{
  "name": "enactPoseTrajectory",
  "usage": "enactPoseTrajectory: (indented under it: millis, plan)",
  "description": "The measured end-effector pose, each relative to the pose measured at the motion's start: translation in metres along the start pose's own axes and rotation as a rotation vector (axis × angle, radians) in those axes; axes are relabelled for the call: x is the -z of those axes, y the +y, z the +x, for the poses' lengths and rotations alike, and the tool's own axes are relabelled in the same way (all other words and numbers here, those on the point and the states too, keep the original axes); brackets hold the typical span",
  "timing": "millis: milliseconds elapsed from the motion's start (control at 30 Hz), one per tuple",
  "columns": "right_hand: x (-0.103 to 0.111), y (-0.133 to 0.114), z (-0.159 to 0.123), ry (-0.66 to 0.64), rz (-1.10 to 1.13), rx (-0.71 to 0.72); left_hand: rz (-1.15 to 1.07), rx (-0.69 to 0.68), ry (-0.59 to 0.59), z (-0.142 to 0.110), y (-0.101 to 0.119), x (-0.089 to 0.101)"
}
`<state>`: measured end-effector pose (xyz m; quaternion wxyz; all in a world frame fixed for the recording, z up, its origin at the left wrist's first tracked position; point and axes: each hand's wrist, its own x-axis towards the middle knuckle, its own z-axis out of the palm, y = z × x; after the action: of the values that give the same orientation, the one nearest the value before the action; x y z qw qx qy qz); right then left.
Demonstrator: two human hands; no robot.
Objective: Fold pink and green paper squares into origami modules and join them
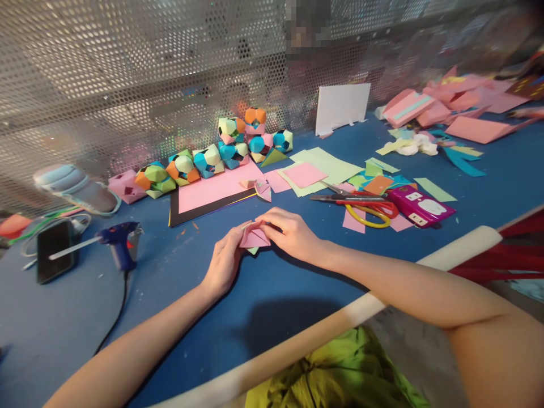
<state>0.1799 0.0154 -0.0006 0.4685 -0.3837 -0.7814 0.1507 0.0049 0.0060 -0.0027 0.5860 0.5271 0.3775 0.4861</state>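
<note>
Between my two hands is a small piece of folded pink paper (pixel 255 237), with a light green bit showing beneath it. My left hand (pixel 225 258) pinches its left side. The fingers of my right hand (pixel 289 231) close on its upper right edge. Just beyond lies another small folded pink paper piece (pixel 263 190), on the corner of a stack of pink sheets (pixel 212 190) with black ones under it. Behind the stack stands a row of folded paper balls (pixel 207 160) in several colours, some piled two high.
To the left lie a blue glue gun (pixel 121 241) with its cord, a phone (pixel 55 252) and a shoe-like object (pixel 76 187). Scissors (pixel 365 207), a purple power strip (pixel 420 205) and paper scraps are at right. A perforated metal panel (pixel 127 73) backs the blue table (pixel 191 345).
</note>
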Motion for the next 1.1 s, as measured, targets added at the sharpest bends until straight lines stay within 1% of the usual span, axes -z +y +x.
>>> enactPoseTrajectory:
  millis: [133,200,267,433,500,567,700,800,900,1000,1100]
  plan:
    - [0.003,0.007,-0.001,0.013,-0.088,0.135,0.004,0.018,-0.053,0.000,0.000,0.000]
    - [0.004,0.008,-0.001,-0.018,-0.134,0.205,0.054,0.032,-0.065,0.000,-0.001,0.000]
    - [0.006,0.008,0.000,-0.063,-0.175,0.259,0.150,0.023,-0.054,0.001,-0.001,0.001]
    - [0.012,0.004,0.004,-0.156,-0.244,0.288,0.389,-0.027,0.036,0.000,0.000,0.005]
    - [0.013,0.005,0.004,-0.164,-0.287,0.300,0.456,-0.030,0.041,-0.001,0.001,0.006]
    - [0.014,0.005,0.005,-0.150,-0.327,0.303,0.484,-0.025,0.017,-0.002,0.002,0.005]
    - [0.013,0.006,0.005,-0.127,-0.315,0.253,0.431,0.000,-0.025,-0.002,0.004,0.002]
    - [0.012,0.002,0.005,-0.092,-0.245,0.179,0.456,-0.024,0.006,-0.002,0.005,0.002]
    - [0.011,-0.004,0.005,-0.063,-0.107,0.071,0.475,-0.042,0.047,-0.002,0.005,0.003]
    - [0.009,-0.009,0.005,-0.046,0.037,-0.075,0.456,-0.042,0.073,-0.003,0.004,0.004]
    - [0.006,-0.011,0.005,-0.039,0.135,-0.174,0.451,-0.040,0.066,-0.003,0.004,0.004]
